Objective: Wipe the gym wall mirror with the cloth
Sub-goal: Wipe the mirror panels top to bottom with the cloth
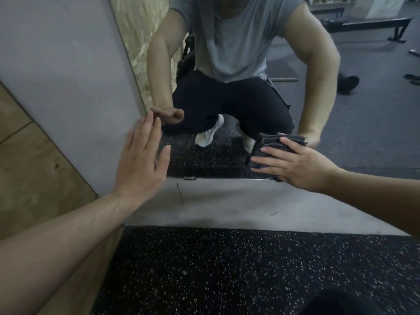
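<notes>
Hands of a crouching person are reaching forward to a large frameless gym wall mirror mounted low on a grey wall, its bottom edge sitting just above a pale strip of wall and a black speckled rubber floor. The right hand is pressing a folded dark grey cloth flat against the glass near the mirror's bottom edge, fingers spread straight across the fabric rather than curled round it. The cloth is lying under and just beyond the fingertips, with its folded length running roughly up the glass from that edge. The left hand is held open and upright, fingers straight and together, at the mirror's left edge where the glass meets the grey wall; whether the palm is touching the wall is unclear. The two hands are well apart, and only the right one is on the cloth.

The reflection is showing the person squatting in a grey T-shirt, dark trousers and white shoes. The unwiped glass is stretching up and to the right of the cloth, so the right hand appears best placed for the next stroke.
</notes>
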Motion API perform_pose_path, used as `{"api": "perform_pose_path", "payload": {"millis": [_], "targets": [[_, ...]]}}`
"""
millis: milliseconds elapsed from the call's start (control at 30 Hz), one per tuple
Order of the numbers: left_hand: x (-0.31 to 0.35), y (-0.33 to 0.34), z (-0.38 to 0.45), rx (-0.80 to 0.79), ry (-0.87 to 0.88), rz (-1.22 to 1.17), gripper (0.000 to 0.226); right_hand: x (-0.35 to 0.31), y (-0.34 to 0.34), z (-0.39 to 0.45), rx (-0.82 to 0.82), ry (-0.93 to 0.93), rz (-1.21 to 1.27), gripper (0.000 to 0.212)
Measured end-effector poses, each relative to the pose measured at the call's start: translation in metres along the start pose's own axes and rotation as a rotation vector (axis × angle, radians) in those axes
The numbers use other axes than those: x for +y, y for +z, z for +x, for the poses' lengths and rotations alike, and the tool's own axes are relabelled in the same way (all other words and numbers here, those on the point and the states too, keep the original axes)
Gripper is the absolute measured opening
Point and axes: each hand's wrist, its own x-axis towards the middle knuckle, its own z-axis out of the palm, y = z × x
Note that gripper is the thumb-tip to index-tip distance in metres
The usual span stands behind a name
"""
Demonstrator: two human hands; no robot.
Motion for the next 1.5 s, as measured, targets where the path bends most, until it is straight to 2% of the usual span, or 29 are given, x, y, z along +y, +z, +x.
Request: {"api": "perform_pose_path", "payload": {"millis": [300, 567, 767, 900, 1067, 1233, 1367, 1500], "targets": [[-0.037, -0.005, -0.021, 0.069, -0.119, -0.046, 0.073, -0.041, -0.047, 0.192, 0.059, -0.069, -0.053, 0.063], [-0.058, -0.005, -0.036, 0.059, -0.174, -0.084, 0.077, -0.066, -0.072, 0.248, -0.011, -0.024, -0.067, 0.063], [-0.056, 0.005, -0.046, 0.021, -0.159, -0.084, 0.074, -0.086, -0.038, 0.215, -0.08, -0.195, -0.158, 0.064], [-0.046, 0.015, -0.05, -0.028, -0.159, -0.091, 0.074, -0.078, -0.015, 0.165, -0.101, -0.235, -0.189, 0.066], [-0.037, 0.023, -0.046, -0.057, -0.127, -0.09, 0.072, -0.058, 0.004, 0.081, -0.245, -0.314, -0.124, 0.071], [-0.034, 0.027, -0.042, -0.072, -0.119, -0.074, 0.075, -0.025, 0.017, 0.009, -0.083, -0.228, -0.105, 0.066], [-0.034, 0.027, -0.038, -0.075, -0.134, -0.079, 0.073, -0.022, 0.017, 0.008, -0.084, -0.215, -0.129, 0.064], [-0.039, 0.024, -0.041, -0.087, -0.129, -0.083, 0.072, -0.041, 0.002, 0.059, -0.088, -0.198, -0.077, 0.062]]}}
